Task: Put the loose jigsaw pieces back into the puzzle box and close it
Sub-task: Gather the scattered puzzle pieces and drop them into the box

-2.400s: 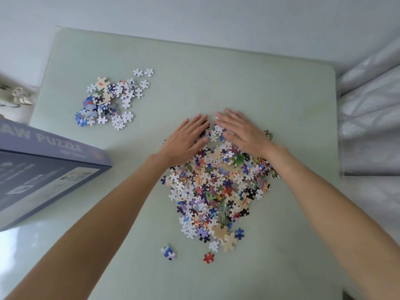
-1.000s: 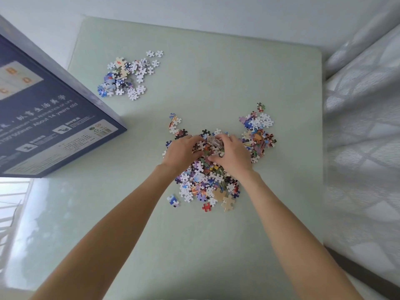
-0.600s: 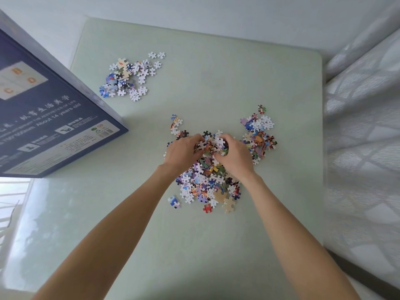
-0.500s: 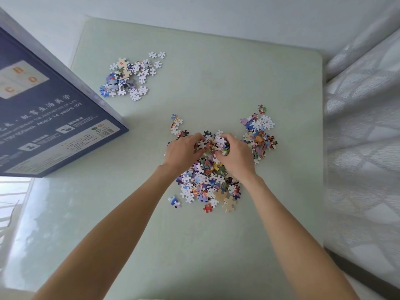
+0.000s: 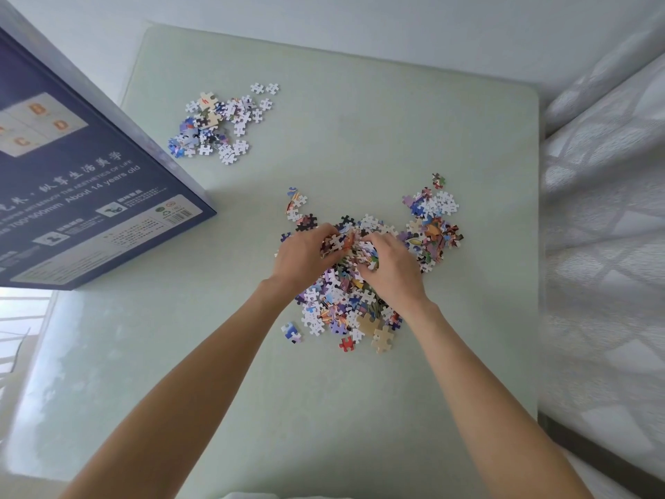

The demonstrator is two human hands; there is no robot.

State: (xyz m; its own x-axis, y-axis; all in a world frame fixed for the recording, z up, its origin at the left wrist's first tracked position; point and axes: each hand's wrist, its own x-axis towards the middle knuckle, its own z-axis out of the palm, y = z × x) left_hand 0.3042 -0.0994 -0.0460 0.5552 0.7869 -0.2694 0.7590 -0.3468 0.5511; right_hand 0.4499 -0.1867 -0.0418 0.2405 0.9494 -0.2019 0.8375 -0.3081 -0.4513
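A big pile of loose jigsaw pieces [image 5: 343, 300] lies in the middle of the pale green table [image 5: 360, 138]. My left hand [image 5: 304, 255] and my right hand [image 5: 392, 268] curl round a heap of pieces [image 5: 351, 243] between them at the pile's far end. Smaller clusters lie to the right [image 5: 433, 225] and at the far left [image 5: 219, 124]. The dark blue puzzle box [image 5: 82, 181] stands at the left edge, printed side showing; its opening is hidden.
A few stray pieces [image 5: 292, 331] lie at the pile's near edge. White patterned curtain [image 5: 604, 246] hangs along the table's right side. A pale wall runs behind the table. Bright window reflections show on the table's near left.
Earlier my hands lay flat at the pile's far edge. They have since pulled inward, curled their fingers and gathered a heap of pieces between them. The view also shifted, showing more of the box.
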